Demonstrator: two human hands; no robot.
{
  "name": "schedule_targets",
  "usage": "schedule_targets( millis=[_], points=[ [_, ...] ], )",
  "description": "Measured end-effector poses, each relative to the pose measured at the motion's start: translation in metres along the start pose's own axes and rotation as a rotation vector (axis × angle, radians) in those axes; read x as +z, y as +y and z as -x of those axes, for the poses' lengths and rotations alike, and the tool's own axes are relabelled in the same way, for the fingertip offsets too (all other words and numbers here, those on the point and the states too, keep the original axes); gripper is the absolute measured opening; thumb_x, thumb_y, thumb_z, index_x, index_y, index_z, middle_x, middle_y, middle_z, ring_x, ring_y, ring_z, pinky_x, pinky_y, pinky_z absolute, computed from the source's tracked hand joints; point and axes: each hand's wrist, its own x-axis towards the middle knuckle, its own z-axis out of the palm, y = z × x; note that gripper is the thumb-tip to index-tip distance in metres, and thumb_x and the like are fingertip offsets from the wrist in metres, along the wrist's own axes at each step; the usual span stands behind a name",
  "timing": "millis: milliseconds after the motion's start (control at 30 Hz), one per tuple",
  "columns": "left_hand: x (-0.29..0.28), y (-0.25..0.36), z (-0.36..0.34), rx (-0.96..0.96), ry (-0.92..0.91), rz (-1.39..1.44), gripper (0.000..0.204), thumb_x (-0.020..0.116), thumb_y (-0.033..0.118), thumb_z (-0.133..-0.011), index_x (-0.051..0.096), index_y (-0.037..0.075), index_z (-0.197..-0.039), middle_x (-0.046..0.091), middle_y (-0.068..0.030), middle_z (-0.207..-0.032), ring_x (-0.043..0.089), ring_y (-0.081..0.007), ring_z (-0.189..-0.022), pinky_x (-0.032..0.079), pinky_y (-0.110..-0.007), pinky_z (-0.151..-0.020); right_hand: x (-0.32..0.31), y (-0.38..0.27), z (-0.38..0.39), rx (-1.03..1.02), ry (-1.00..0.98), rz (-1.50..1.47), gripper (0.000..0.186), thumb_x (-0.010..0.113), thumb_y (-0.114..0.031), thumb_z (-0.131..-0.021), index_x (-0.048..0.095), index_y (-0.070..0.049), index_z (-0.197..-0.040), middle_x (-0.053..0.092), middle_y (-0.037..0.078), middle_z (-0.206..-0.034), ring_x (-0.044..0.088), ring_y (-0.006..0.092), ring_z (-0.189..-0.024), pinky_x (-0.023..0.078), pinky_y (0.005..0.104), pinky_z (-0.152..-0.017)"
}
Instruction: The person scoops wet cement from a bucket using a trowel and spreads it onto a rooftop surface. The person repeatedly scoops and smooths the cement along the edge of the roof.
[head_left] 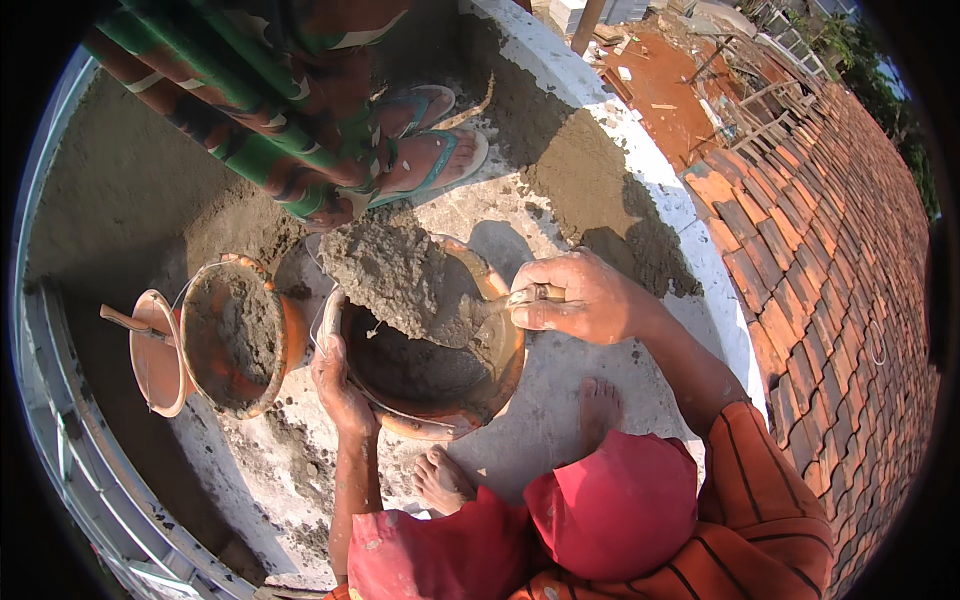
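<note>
Over bucket | pinching trowel, right grip | touching bucket, left grip (closure unclear) | yet to unload mortar, seemingly

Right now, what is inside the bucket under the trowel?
Inside the bucket, mortar coats the wall; the bottom is dark. The loaded trowel in the right hand hides part of the inside; what is beneath cannot be seen.

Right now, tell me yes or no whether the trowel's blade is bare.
No, the trowel in the right hand carries a thick heap of mortar over the bucket.
</note>
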Motion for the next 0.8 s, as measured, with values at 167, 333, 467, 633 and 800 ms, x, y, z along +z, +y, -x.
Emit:
schedule_targets(
  millis=[167, 333, 467, 633, 800],
  points=[
    [-0.025, -0.016, -0.004, -0.081, 0.024, 0.033, 0.044, 0.048, 0.025, -0.095, 0.048, -0.005, -0.127, 0.054, -0.0126, -0.124, 0.051, -0.0209, -0.115, 0.037, -0.034, -0.101, -0.054, 0.045, -0.052, 0.256, -0.098, -0.76, 0.025, 0.064, -0.027, -0.086, 0.059, -0.004, -0.092, 0.059, 0.002, -0.075, 0.057, 0.0104, -0.06, 0.046, 0.0241, -0.052],
    [-0.02, -0.01, 0.002, -0.07, 0.13, 0.034, 0.043, 0.05, 0.026, -0.095, 0.049, -0.004, -0.126, 0.055, -0.0128, -0.123, 0.053, -0.0203, -0.112, 0.04, -0.033, -0.098, -0.027, 0.073, 0.037, 0.403, 0.72, -0.36, 0.03, 0.051, -0.034, -0.093, 0.053, -0.007, -0.08, 0.05, 0.001, -0.064, 0.05, 0.0092, -0.047, 0.039, 0.0232, -0.04],
    [-0.04, -0.026, -0.012, -0.136, 0.105, 0.153, 0.039, 0.051, 0.023, -0.095, 0.051, -0.004, -0.123, 0.055, -0.012, -0.12, 0.051, -0.0171, -0.111, 0.037, -0.032, -0.099, 0.006, 0.053, 0.114, 0.494, 0.721, -0.329, 0.026, 0.052, -0.029, -0.093, 0.053, -0.006, -0.079, 0.049, 0.001, -0.063, 0.049, 0.0096, -0.048, 0.04, 0.0241, -0.044],
    [0.0, -0.012, -0.009, -0.07, 0.114, -0.074, 0.04, 0.053, 0.026, -0.094, 0.053, -0.006, -0.119, 0.057, -0.0082, -0.111, 0.05, -0.0132, -0.103, 0.037, -0.029, -0.093, 0.018, 0.121, 0.003, 0.445, 0.559, -0.252, 0.021, 0.056, -0.023, -0.091, 0.053, -0.003, -0.092, 0.051, 0.002, -0.068, 0.052, 0.0103, -0.057, 0.044, 0.0278, -0.052],
    [0.019, -0.019, 0.004, -0.03, -0.094, -0.077, 0.042, 0.053, 0.025, -0.094, 0.053, -0.006, -0.122, 0.058, -0.0071, -0.11, 0.05, -0.0121, -0.1, 0.036, -0.028, -0.092, -0.006, 0.2, -0.121, 0.514, 0.682, 0.266, 0.034, 0.056, -0.03, -0.09, 0.057, 0.0, -0.107, 0.064, 0.022, -0.097, 0.063, 0.0326, -0.091, 0.048, 0.0412, -0.077]
  ],
)
